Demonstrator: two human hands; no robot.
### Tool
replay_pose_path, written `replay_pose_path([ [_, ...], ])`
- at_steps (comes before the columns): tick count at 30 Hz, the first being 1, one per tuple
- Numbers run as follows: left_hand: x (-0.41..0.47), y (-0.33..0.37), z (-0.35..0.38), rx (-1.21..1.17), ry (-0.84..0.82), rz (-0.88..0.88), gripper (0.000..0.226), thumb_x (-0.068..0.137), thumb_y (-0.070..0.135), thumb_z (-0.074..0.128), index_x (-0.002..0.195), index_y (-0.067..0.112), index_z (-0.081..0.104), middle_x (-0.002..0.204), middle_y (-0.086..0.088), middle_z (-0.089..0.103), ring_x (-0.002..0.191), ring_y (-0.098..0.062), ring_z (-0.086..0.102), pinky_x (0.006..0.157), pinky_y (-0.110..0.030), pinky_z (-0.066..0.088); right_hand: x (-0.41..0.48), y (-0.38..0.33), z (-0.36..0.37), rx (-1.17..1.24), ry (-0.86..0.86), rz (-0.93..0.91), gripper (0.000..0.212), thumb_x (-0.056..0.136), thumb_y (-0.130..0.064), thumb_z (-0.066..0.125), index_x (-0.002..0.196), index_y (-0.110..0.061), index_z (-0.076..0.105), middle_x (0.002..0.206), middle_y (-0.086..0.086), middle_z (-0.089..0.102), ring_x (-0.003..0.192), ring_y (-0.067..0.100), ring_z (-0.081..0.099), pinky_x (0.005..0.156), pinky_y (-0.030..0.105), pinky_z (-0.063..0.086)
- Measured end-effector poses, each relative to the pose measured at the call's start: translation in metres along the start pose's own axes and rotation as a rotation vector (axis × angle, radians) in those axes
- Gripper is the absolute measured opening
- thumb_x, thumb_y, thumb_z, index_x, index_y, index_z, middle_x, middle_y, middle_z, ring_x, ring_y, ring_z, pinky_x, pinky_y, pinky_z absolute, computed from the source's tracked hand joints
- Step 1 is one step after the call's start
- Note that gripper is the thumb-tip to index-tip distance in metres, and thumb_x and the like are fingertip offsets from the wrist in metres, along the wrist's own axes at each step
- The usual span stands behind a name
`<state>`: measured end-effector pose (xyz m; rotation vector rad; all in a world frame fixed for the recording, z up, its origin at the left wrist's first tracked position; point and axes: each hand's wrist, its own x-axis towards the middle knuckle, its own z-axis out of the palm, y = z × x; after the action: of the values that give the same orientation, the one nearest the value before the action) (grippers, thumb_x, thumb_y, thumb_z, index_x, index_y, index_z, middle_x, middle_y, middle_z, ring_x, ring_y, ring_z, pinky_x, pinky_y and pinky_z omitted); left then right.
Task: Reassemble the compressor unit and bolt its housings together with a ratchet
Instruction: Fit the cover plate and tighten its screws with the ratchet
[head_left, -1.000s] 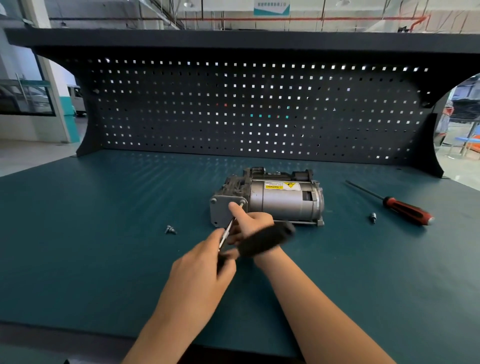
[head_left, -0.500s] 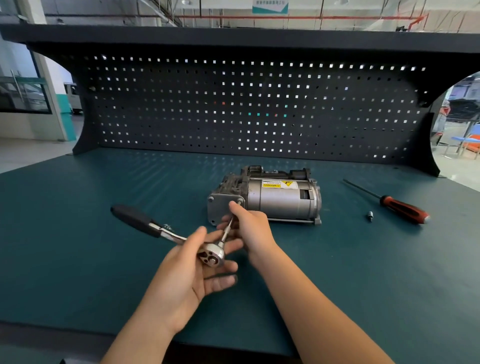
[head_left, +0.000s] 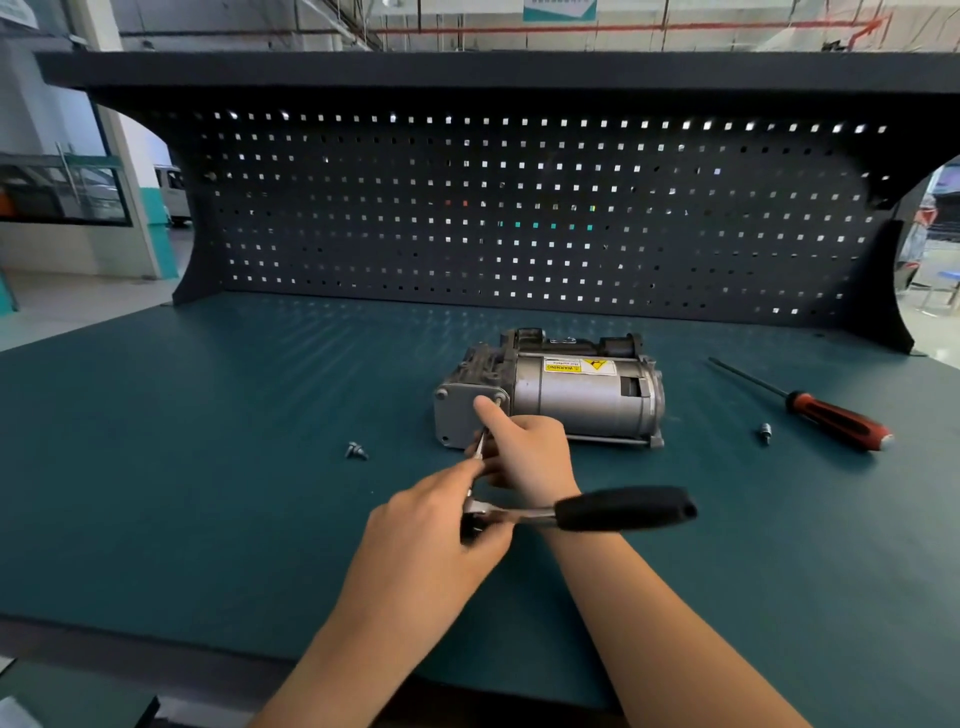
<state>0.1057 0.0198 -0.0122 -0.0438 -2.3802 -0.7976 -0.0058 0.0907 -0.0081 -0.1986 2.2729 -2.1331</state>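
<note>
While the round, smooth gray compressor unit (head_left: 587, 402) lies on its side in the middle of the flat green bench top (head_left: 208, 467), the left hand (head_left: 431, 525) curls round the shiny head of the ratchet (head_left: 623, 509), whose fat black handle sticks out to the right; the right hand (head_left: 530, 452) pinches the thin metal bar (head_left: 480, 447) by the flat end plate, one straight finger or thumb reaching up to it; a red and black screwdriver (head_left: 841, 428) lies well apart on the right
</note>
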Motion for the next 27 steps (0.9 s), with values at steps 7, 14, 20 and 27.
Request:
replay_pose_path([
  [7, -0.002, -0.012, 0.003, -0.207, -0.057, -0.185, 0.008, 0.087, 0.036, 0.052, 0.089, 0.035, 0.060, 0.065, 0.007, 0.067, 0.064, -0.011, 0.063, 0.064, -0.031, 0.049, 0.005, 0.004, 0.002, 0.047, -0.026, 0.031, 0.032, 0.090, -0.023, 0.060, 0.062, -0.006, 0.055, 0.055, 0.009, 0.058, 0.045, 0.016, 0.054, 0.049, 0.025, 0.042],
  [14, 0.002, -0.009, -0.007, -1.364, -0.080, -0.746, 0.028, 0.098, 0.026, 0.038, 0.104, 0.009, 0.059, 0.084, -0.018, 0.073, 0.054, -0.020, 0.066, 0.045, -0.023, 0.053, 0.001, 0.002, -0.002, 0.193, -0.143, 0.116, 0.034, 0.095, -0.027, 0.049, 0.069, -0.008, 0.059, 0.051, 0.001, 0.065, 0.048, 0.013, 0.061, 0.052, 0.024, 0.048],
  [20, 0.002, -0.009, -0.002, -0.591, -0.186, -0.401, 0.012, 0.096, 0.022, 0.047, 0.101, 0.024, 0.058, 0.076, 0.003, 0.069, 0.056, -0.007, 0.060, 0.054, -0.019, 0.048, 0.003, 0.003, -0.001, 0.124, -0.100, 0.121, 0.040, 0.095, -0.029, 0.048, 0.064, -0.008, 0.059, 0.048, 0.001, 0.062, 0.039, 0.010, 0.055, 0.047, 0.022, 0.043],
  [27, -0.005, -0.003, 0.004, 0.240, -0.180, 0.021, 0.039, 0.087, 0.051, 0.051, 0.123, 0.046, 0.039, 0.112, 0.019, 0.055, 0.101, -0.008, 0.055, 0.072, -0.023, 0.041, 0.002, 0.006, 0.001, -0.172, 0.017, -0.071, 0.055, 0.085, -0.042, 0.061, 0.064, 0.009, 0.061, 0.068, 0.022, 0.067, 0.058, 0.019, 0.052, 0.067, 0.038, 0.049],
])
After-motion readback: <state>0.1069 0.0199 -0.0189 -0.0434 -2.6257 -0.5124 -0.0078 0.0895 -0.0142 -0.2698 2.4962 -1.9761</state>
